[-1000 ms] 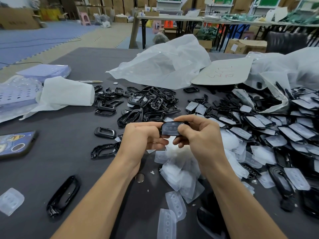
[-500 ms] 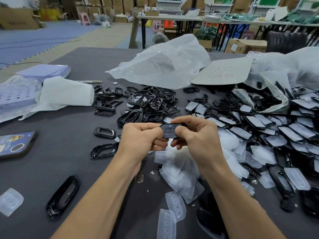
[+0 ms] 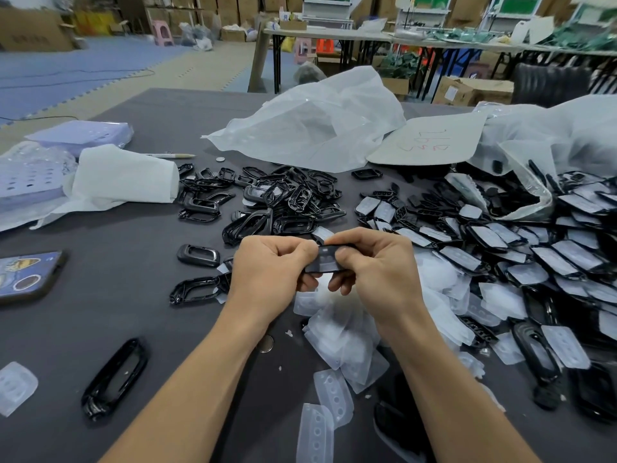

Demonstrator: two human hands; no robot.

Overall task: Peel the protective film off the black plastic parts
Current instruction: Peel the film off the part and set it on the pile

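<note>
Both hands hold one small black plastic part (image 3: 324, 260) above the grey table (image 3: 110, 272). My left hand (image 3: 270, 270) pinches its left end, and my right hand (image 3: 375, 265) grips its right end with the thumb on its face. Whether film still covers the part I cannot tell. A heap of film-covered black parts (image 3: 541, 262) spreads to the right. Black parts without film (image 3: 283, 198) are piled behind my hands. Loose translucent films (image 3: 344, 332) lie in a heap just below my hands.
A phone (image 3: 25, 275) lies at the left edge, with folded white foam sheet (image 3: 123, 175) and plastic trays (image 3: 30, 182) behind it. Large plastic bags (image 3: 317, 125) and a cardboard sign (image 3: 430, 138) sit at the back. Single black frames (image 3: 115, 379) lie near my left forearm.
The part has tilted from lying flat toward standing on edge between my fingers. Both hands have closed in slightly; my right thumb has slid over its face.
</note>
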